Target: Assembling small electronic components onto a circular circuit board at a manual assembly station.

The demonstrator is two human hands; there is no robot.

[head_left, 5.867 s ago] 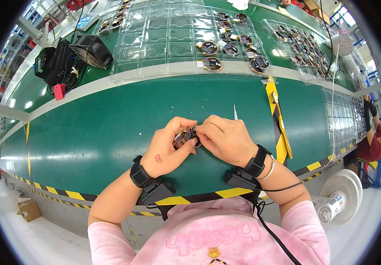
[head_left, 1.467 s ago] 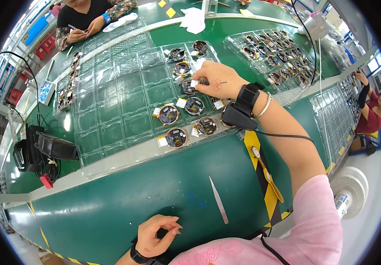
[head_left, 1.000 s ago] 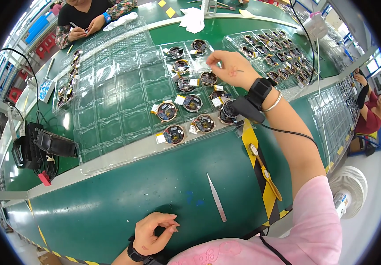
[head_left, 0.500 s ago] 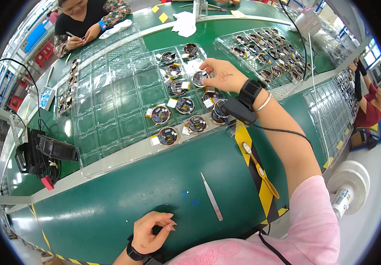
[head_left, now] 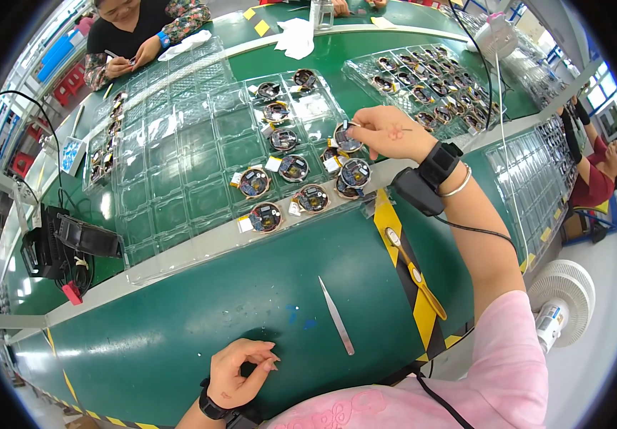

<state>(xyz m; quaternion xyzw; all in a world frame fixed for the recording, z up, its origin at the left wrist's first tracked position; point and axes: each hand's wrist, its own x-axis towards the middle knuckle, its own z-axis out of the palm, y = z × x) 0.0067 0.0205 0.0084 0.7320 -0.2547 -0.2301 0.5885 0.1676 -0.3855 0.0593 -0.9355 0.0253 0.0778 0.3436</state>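
My right hand [head_left: 392, 134] pinches a round circuit board [head_left: 348, 136] between thumb and fingers, above the right edge of a clear plastic tray [head_left: 180, 186]. Just below it, another round board [head_left: 355, 173] lies on top of a second one at the tray's near right corner. Several more round boards, some with small white-and-gold tabs, sit in the tray's right-hand cells; one [head_left: 265, 217] is at the near edge. Low over the green bench, my left hand [head_left: 240, 370] is closed, its fingers curled to the thumb with nothing visible in them.
Metal tweezers [head_left: 336, 317] lie on the green bench right of my left hand. A yellow-handled tool [head_left: 416, 273] rests on the striped tape. Another filled tray [head_left: 430, 86] stands at the far right. A black device [head_left: 87, 237] sits left. A co-worker [head_left: 133, 39] sits across the bench.
My right hand has moved right and slightly toward me, carrying the round board from over a tray cell to beside the stacked boards. My left hand keeps its curled pose.
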